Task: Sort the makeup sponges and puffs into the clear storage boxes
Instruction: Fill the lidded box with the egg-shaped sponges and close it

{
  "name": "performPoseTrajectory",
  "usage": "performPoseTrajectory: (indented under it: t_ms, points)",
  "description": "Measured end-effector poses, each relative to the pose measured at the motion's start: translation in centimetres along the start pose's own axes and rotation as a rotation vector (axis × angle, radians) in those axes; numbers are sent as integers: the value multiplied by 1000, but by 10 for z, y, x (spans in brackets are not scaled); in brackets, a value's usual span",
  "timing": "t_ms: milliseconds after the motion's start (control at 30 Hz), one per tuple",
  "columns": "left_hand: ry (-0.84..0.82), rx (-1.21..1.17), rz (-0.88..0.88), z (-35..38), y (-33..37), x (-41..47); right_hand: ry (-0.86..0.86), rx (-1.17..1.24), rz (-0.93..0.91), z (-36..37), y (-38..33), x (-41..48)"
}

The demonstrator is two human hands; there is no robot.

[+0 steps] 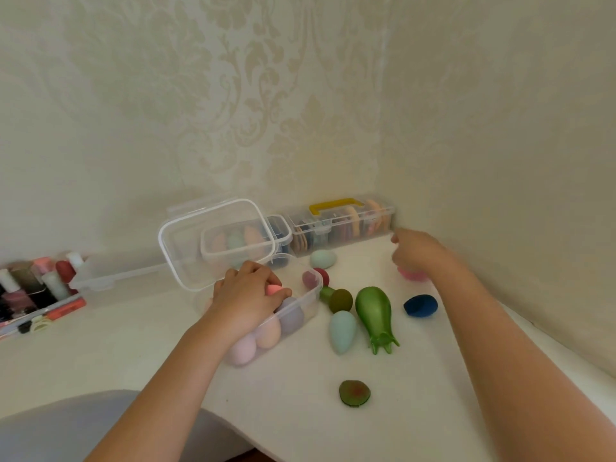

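Head view. Left hand [248,295]: fingers curled round pink sponge [274,289], inside open box [316,296]. Placing step, by my reading. Right hand [413,253]: blurred, grip unclear; second pink sponge [412,274] just under its fingers. Next: release among sponges below left fingertips.

Soft, even, warmish light, with no glare and only faint shadows on the bench [433,395]. Right of the open clear box [300,315], the right grip [413,253] is motion-blurred — frame slightly soft, edges bowed.

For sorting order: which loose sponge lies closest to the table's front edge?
The flat green avocado-shaped puff, lying alone; every other sponge sits farther back.
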State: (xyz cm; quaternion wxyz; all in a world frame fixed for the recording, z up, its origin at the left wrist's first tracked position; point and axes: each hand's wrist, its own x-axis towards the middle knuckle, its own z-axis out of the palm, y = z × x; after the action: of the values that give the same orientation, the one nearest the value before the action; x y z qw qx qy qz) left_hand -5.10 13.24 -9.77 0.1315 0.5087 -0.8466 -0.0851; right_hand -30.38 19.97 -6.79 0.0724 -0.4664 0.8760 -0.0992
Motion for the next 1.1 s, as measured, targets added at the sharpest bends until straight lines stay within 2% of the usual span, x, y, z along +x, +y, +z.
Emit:
performPoseTrajectory:
  t_ms: [100, 200, 300, 433, 633, 700, 767, 933, 1100]
  points:
    - [2, 17, 7, 0, 0, 0, -126, -94, 63, 20, 16, 14]
    - [3, 23, 16, -1, 1, -1, -22, -32, 54, 23, 19, 22]
    - [10, 25, 21, 0, 0, -2, 71, 179, -25, 15, 13, 17]
    - [0, 47, 45, 1, -4, -8, 56, 554, -323, 0, -11, -5]
    - [53, 14, 99, 0, -10, -21, 9, 727, -654, -8, -73, -36]
    - [70, -3, 146, 0, -12, -22, -81, 671, -715, 0, -89, -41]
    - [82, -16, 193, 0, -15, -23, -88, 502, -753, 9, -100, -44]
    - [81, -126, 212, 1, -17, -22, 43, 105, -820, 30, -119, -42]
    - [74, -121, 253, -1, -17, -22, 192, 56, -844, 44, -126, -37]
